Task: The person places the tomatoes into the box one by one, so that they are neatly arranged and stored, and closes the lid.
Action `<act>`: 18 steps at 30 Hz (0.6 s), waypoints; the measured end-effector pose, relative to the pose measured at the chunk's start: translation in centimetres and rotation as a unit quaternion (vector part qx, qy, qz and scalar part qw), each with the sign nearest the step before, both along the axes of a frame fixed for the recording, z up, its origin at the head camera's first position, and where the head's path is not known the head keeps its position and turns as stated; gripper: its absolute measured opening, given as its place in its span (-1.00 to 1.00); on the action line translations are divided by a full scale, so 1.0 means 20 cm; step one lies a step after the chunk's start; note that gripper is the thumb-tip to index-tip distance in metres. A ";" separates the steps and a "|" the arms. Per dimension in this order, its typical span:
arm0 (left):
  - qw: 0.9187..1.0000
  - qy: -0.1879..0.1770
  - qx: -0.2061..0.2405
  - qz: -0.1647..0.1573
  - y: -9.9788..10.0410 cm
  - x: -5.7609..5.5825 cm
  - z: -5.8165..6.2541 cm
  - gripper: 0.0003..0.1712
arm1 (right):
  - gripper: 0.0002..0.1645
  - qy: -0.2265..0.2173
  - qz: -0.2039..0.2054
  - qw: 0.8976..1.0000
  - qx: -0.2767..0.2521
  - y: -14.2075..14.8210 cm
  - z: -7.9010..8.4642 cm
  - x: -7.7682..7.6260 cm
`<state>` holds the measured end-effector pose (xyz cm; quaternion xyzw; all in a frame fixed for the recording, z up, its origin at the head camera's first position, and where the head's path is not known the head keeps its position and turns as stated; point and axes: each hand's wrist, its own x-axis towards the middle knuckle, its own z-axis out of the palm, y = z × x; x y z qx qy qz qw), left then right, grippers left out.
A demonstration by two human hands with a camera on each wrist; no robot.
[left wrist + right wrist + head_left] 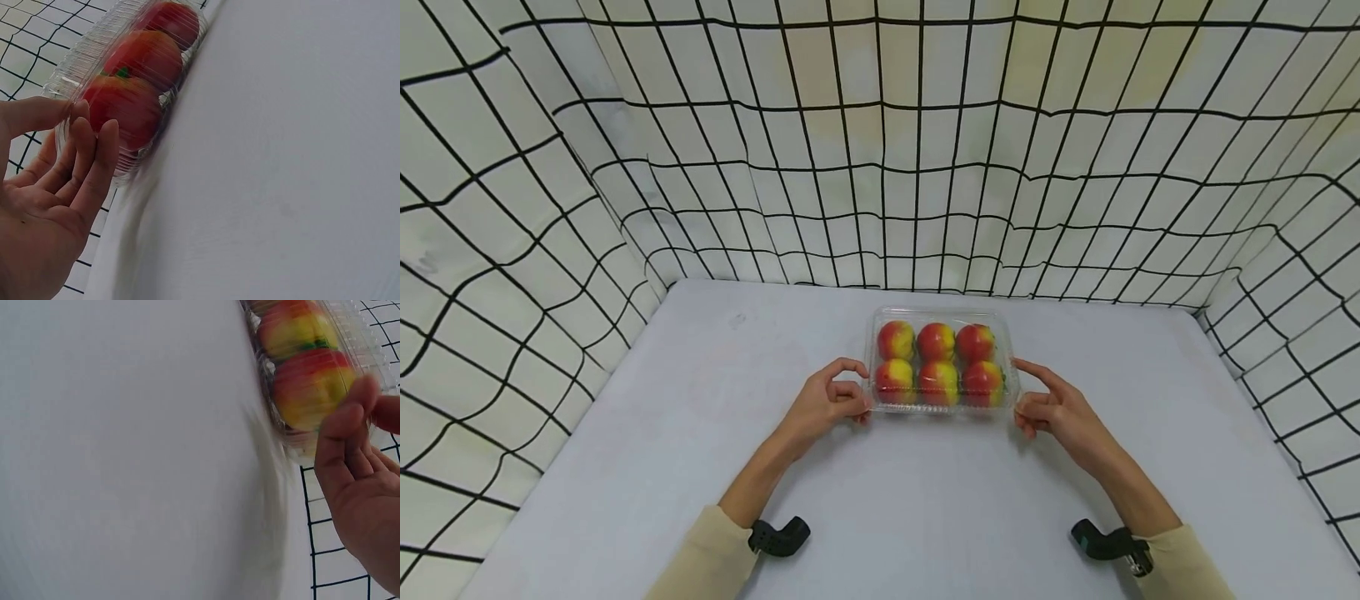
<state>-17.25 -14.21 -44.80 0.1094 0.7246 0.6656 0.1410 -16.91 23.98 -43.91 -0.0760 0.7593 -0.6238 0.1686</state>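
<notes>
A clear plastic fruit box (943, 317) with its lid down sits on the white table, holding several red and yellow apples (937, 382) in two rows of three. At its left end, my left hand (831, 398) pinches the rim near the front corner between thumb and fingers. The left wrist view shows the left fingertips (109, 132) against the box's side, below the lid's edge. My right hand (1056, 408) grips the opposite end, its index finger stretched along the side. Up close, the right thumb and fingers (340, 425) meet at the box's rim.
A white table (910, 500) spreads out around the box. Black netting (917, 167) over pale walls encloses its back, left and right sides. Black wrist-worn devices (780, 537) stick out from both beige sleeves (707, 558).
</notes>
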 end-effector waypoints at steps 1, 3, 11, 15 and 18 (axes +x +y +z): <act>1.000 0.003 -0.011 0.002 0.00 0.00 0.00 -0.57 | -0.23 -0.003 0.004 1.000 0.001 0.01 0.00 0.00; 0.999 0.012 -0.038 0.006 0.00 0.00 0.00 -0.58 | -0.21 -0.006 0.012 1.000 0.008 0.03 0.00 0.01; 0.990 0.063 -0.125 0.020 -0.01 0.02 0.02 -0.57 | -0.21 0.023 -0.005 0.999 0.048 0.04 0.00 0.01; 0.986 0.075 -0.148 0.035 0.01 0.02 0.06 -0.53 | -0.25 0.082 -0.049 0.992 0.087 0.03 0.01 0.01; 0.980 0.085 -0.173 0.053 0.03 0.01 0.09 -0.47 | -0.27 0.129 -0.090 0.979 0.130 0.02 0.04 0.00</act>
